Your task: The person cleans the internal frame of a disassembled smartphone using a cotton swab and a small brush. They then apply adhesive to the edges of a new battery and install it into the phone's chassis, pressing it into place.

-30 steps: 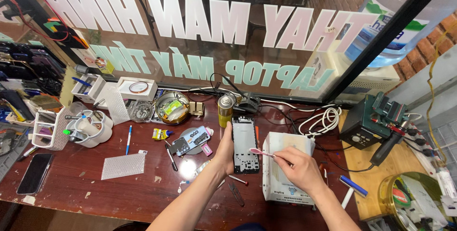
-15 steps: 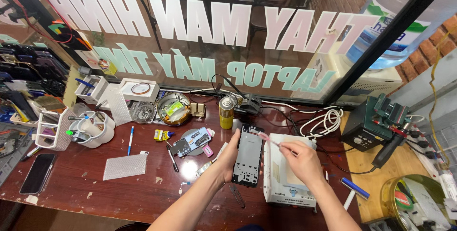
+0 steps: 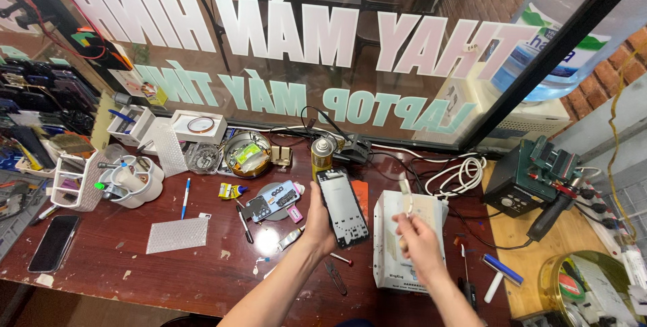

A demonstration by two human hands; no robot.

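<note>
Holding a phone frame (image 3: 343, 207) up over the cluttered workbench (image 3: 135, 270).
The left hand (image 3: 318, 222) grips its left edge, open face tilted toward the eyes, long axis running away toward the window; the right hand (image 3: 419, 241) pinches a small white strip (image 3: 404, 187) above the white box (image 3: 404, 249), clear of the frame.

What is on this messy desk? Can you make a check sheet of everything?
Surface: dark red-brown table, scuffed.
Job's things: left hand holds a black phone frame upright; right hand pinches a thin white strip over a white box machine.
Clutter: spray can, round tin, white cup of tools, blue pen, bubble-wrap piece, black phone.
Grippers: both hands shut on their things.
Cables: white coil, black leads along the window.
Surroundings: lettered glass window, green station.
</note>
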